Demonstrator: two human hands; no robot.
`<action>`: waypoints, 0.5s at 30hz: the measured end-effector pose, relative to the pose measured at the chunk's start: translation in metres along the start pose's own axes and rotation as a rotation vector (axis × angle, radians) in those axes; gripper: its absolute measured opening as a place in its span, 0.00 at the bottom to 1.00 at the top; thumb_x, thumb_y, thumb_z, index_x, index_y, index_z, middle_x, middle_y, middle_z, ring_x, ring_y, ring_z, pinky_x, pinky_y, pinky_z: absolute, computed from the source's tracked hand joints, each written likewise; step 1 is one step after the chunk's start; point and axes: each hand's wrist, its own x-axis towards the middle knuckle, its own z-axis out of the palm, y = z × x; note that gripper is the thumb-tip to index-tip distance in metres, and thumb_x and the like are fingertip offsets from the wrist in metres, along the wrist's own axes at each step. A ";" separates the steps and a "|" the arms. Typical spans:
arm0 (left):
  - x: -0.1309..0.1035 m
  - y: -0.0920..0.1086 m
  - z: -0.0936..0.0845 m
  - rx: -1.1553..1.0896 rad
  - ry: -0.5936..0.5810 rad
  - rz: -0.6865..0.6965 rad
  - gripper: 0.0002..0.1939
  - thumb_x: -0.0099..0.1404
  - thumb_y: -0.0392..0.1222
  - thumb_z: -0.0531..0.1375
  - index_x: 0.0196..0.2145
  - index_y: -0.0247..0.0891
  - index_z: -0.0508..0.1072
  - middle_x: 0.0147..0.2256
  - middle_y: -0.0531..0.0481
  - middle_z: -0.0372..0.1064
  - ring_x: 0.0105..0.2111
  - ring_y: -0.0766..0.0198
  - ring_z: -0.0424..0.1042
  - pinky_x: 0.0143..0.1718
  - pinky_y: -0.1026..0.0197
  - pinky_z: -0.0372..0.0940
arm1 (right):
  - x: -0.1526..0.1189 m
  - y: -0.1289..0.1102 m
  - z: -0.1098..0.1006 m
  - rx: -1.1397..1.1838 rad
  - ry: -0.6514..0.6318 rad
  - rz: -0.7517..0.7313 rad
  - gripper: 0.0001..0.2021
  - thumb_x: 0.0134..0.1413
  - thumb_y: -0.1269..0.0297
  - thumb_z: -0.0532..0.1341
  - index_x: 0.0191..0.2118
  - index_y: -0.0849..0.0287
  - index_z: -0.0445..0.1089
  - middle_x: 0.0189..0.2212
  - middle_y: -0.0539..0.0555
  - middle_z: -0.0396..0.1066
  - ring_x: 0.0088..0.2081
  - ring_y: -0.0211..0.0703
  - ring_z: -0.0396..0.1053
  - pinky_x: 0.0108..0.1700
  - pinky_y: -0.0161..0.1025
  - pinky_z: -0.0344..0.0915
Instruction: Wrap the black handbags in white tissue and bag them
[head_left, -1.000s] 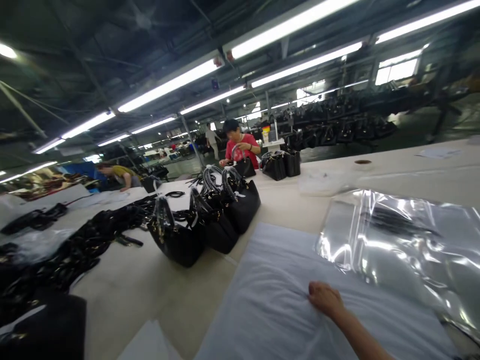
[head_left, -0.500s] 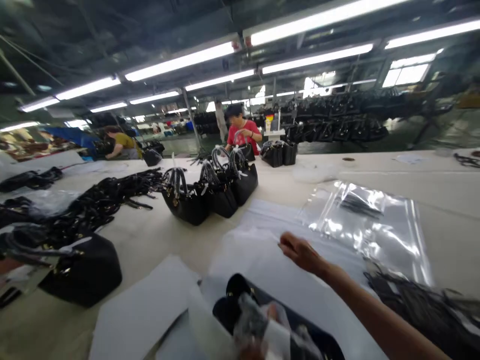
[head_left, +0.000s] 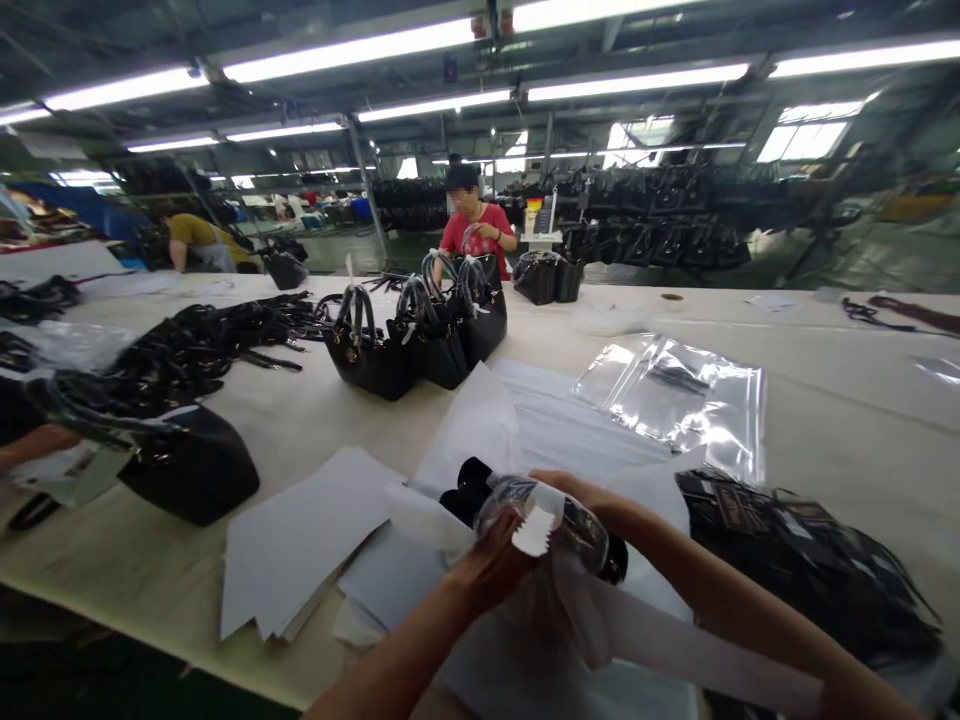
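Note:
A black handbag [head_left: 472, 488] with plastic-wrapped handles stands low in the centre, over white tissue paper [head_left: 577, 415]. My left hand [head_left: 495, 560] is closed on the wrapped handles, beside a white serrated-edge tag [head_left: 534, 532]. On the far side of the bag, my right hand [head_left: 566, 487] is bent round it; its fingertips are hidden, so its grip is unclear. Thin tissue hangs around the bag below both hands. White paper sheets [head_left: 300, 540] lie to the left of the bag.
Several black bags [head_left: 439, 350] stand mid-table, with black straps [head_left: 202, 350] behind at left. Another person's arm [head_left: 37, 445] reaches near a black bag [head_left: 191, 465] at far left. Clear plastic bags [head_left: 682, 395] and packed black items [head_left: 802, 560] lie right. A person in red [head_left: 491, 225] works opposite.
My right hand has come back from the tissue paper to the bag. The bag and my left hand appear higher in view, and the tissue is now lifted around the bag.

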 end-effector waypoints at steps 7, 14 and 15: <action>-0.027 -0.001 -0.002 0.126 0.283 0.077 0.17 0.66 0.33 0.50 0.52 0.24 0.60 0.44 0.35 0.69 0.53 0.53 0.64 0.52 0.53 0.62 | -0.004 -0.004 -0.001 0.057 -0.132 0.047 0.14 0.30 0.65 0.69 0.29 0.64 0.70 0.23 0.46 0.67 0.28 0.37 0.63 0.30 0.31 0.62; -0.013 -0.011 0.001 -0.059 0.129 0.042 0.21 0.64 0.32 0.51 0.55 0.28 0.59 0.49 0.36 0.66 0.54 0.53 0.62 0.55 0.50 0.59 | -0.008 -0.003 0.004 -0.128 -0.029 0.048 0.10 0.36 0.61 0.67 0.26 0.61 0.73 0.19 0.46 0.68 0.25 0.38 0.65 0.27 0.33 0.64; -0.011 -0.012 0.004 -0.099 0.116 0.019 0.20 0.65 0.32 0.50 0.55 0.29 0.59 0.49 0.37 0.66 0.54 0.54 0.61 0.54 0.50 0.60 | -0.008 -0.002 0.004 -0.155 0.027 0.024 0.09 0.37 0.60 0.66 0.26 0.61 0.73 0.20 0.47 0.69 0.26 0.39 0.65 0.28 0.34 0.64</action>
